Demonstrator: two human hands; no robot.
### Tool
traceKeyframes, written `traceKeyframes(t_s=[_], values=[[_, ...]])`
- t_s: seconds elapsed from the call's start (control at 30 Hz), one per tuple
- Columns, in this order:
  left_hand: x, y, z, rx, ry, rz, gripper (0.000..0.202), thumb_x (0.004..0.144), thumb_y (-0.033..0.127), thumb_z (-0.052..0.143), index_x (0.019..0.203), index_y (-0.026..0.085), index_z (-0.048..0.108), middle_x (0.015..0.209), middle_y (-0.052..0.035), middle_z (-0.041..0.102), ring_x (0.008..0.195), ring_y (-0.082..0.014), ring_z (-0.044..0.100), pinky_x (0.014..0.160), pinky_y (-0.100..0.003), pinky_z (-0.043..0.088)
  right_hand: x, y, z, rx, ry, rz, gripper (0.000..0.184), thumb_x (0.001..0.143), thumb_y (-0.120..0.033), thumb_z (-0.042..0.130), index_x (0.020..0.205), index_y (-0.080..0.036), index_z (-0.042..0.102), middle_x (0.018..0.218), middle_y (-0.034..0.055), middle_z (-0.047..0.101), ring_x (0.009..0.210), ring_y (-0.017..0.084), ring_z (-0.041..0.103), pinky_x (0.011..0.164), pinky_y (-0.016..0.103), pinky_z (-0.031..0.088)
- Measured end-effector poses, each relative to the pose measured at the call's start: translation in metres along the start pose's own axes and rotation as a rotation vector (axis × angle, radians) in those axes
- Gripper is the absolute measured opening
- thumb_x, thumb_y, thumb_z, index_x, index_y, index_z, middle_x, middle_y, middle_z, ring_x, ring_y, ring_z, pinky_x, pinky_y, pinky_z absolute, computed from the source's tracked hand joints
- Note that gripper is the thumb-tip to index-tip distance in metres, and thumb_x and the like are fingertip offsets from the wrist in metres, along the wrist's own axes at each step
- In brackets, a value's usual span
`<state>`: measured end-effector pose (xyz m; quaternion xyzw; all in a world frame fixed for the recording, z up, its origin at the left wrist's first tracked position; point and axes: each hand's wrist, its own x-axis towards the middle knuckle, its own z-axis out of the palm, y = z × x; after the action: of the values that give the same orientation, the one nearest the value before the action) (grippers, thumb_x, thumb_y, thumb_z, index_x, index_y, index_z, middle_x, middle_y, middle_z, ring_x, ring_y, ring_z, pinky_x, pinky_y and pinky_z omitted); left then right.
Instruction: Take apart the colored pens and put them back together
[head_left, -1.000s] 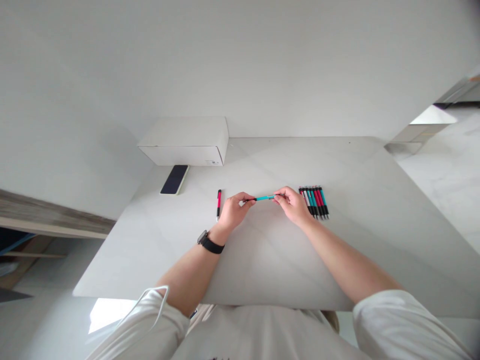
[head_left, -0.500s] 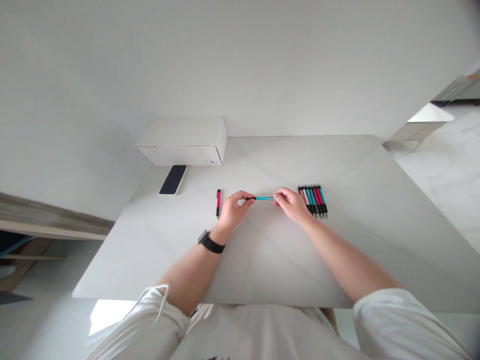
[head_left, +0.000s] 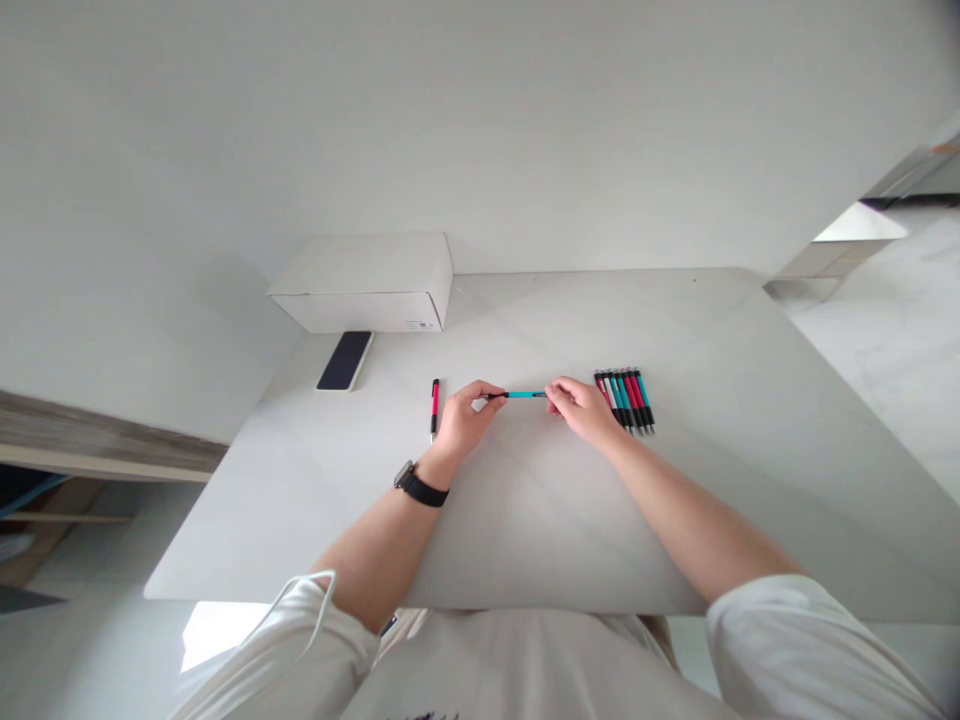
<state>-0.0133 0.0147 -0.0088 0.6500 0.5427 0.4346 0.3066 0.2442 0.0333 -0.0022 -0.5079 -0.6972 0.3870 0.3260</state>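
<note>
My left hand and my right hand both pinch a slim teal pen, which lies almost level above the table. Its black tip end sits in my left fingers, and my right fingers hide its other end. Just left of my left hand lies a red pen, upright in the view. A few centimetres right of my right hand, a tight row of several red, teal and white pens lies side by side.
A white cardboard box stands at the table's far left corner, with a dark-screened phone lying in front of it. The white table has a wall behind it, and its edges drop away left and right.
The teal pen has turned from slightly tilted to nearly level between my hands. The view has drifted slightly.
</note>
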Motion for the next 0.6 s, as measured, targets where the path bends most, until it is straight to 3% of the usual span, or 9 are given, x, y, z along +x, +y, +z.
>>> traceKeyframes(t_s=[0.1,0.2,0.4,0.5,0.6], values=[[0.0001,-0.0002,-0.0002,0.004,0.001,-0.013,0.016,0.093,0.036,0.07,0.102,0.024,0.076,0.103,-0.0052,0.078,0.099,-0.0215,0.072,0.094,-0.038,0.057,0.0013,0.0003,0.0009,-0.027,0.052,-0.065,0.027,0.098,-0.053,0.059,0.104,-0.027,0.066,0.093,0.0033,0.076,0.084,0.022,0.073,0.079,0.034,0.057],[0.0002,0.0007,-0.0002,0.007,0.0,-0.021,0.017,0.092,0.036,0.071,0.102,0.024,0.076,0.103,-0.0052,0.078,0.099,-0.0216,0.072,0.093,-0.038,0.057,0.0019,0.0016,0.0009,-0.034,0.111,-0.092,0.031,0.094,-0.052,0.064,0.113,-0.027,0.064,0.108,0.0059,0.075,0.092,0.023,0.072,0.079,0.034,0.058],[-0.0002,0.0021,-0.0004,-0.007,0.004,-0.012,0.016,0.092,0.035,0.071,0.101,0.023,0.076,0.102,-0.0054,0.078,0.099,-0.0217,0.072,0.093,-0.038,0.057,0.0014,0.0035,-0.0007,-0.018,0.009,-0.011,0.034,0.102,-0.056,0.049,0.098,-0.026,0.066,0.085,0.0025,0.075,0.076,0.021,0.072,0.072,0.033,0.057],[0.0005,0.0001,-0.0006,-0.013,0.011,-0.016,0.016,0.092,0.036,0.071,0.102,0.023,0.076,0.103,-0.0055,0.078,0.099,-0.0217,0.072,0.093,-0.037,0.057,0.0015,0.0033,-0.0004,-0.008,0.039,-0.075,0.029,0.097,-0.053,0.059,0.111,-0.027,0.065,0.097,0.0037,0.076,0.081,0.021,0.073,0.075,0.033,0.058],[0.0011,-0.0021,-0.0003,-0.025,0.019,-0.019,0.018,0.092,0.036,0.072,0.103,0.024,0.076,0.103,-0.0056,0.078,0.099,-0.0221,0.072,0.092,-0.037,0.057,0.0017,0.0046,0.0004,0.019,0.059,-0.068,0.038,0.094,-0.054,0.064,0.122,-0.029,0.061,0.11,0.0056,0.076,0.077,0.02,0.072,0.067,0.032,0.057]])
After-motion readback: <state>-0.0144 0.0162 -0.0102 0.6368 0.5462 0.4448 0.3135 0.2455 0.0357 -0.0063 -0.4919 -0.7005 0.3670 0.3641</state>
